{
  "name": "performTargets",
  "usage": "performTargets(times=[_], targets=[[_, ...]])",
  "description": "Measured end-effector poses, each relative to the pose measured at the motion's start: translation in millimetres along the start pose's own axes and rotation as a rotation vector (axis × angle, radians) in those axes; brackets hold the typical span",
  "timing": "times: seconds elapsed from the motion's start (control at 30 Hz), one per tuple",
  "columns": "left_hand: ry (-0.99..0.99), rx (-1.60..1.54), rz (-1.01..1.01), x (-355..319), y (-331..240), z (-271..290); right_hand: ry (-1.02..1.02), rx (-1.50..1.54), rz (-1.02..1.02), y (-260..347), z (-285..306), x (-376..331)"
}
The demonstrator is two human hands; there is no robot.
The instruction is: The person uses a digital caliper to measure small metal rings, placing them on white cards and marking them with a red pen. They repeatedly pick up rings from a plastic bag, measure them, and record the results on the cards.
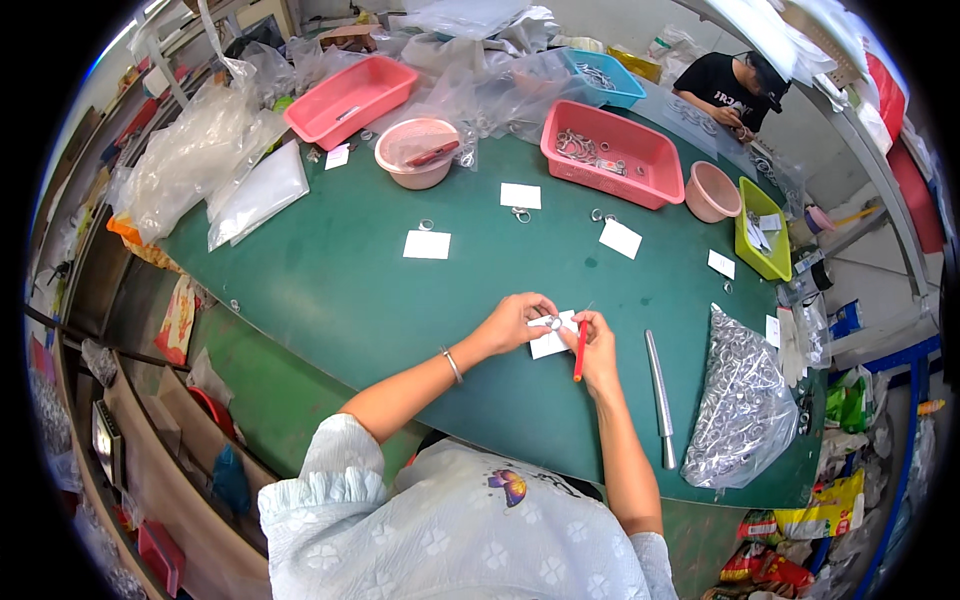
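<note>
- Head view: my left hand [515, 322] pinches a small metal ring [553, 322] between thumb and fingertips, right over a white card [549, 342] lying on the green table [340, 290].
- My right hand [598, 345] is closed on a red pen [579, 352] — the pen hangs down from my fingers, tip toward me, just beside the card, and the fingertips also meet the ring.
- A bracelet [452, 365] sits on my left wrist.
- Just right of my right hand lies a metal rod [659, 395], lengthwise toward me; beyond it a clear bag of rings [745, 400] rests on the table.
- More white cards [427, 244] are scattered farther out, some with loose rings near them.
- At the far edge: a pink tray [610, 150] holding rings, a second pink tray [350, 98], a pink bowl [416, 150], a yellow-green bin [763, 230].
- Another person [738, 92] works at the far side — well apart from my hands.
</note>
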State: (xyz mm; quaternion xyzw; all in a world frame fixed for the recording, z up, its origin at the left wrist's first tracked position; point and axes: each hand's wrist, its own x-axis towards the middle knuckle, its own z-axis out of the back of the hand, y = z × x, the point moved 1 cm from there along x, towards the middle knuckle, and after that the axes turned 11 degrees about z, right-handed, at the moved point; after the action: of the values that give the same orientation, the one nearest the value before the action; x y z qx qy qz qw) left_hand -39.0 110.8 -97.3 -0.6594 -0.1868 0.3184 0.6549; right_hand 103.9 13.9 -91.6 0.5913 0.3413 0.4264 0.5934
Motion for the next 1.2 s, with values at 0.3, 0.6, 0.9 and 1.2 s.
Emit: performTargets(times=[0.3, 0.6, 0.9, 1.2], targets=[[0.01, 0.168, 0.01, 36.5, -9.8, 6.5, -0.069, 0.102, -0.044, -12.3, -3.5, 36.9], [-0.185, 0.357, -0.206, 87.9, -23.6, 19.9, -0.13, 0.074, -0.023, -20.2, -0.7, 97.5], [-0.347, 0.57, -0.232, 184.0, -5.6, 49.4, -0.249, -0.674, 0.319, -40.1, 30.7, 153.2], [-0.433, 0.764, -0.13, 198.7, -16.0, 43.2, -0.214, -1.065, 0.322, -41.2, 73.7, 183.7]])
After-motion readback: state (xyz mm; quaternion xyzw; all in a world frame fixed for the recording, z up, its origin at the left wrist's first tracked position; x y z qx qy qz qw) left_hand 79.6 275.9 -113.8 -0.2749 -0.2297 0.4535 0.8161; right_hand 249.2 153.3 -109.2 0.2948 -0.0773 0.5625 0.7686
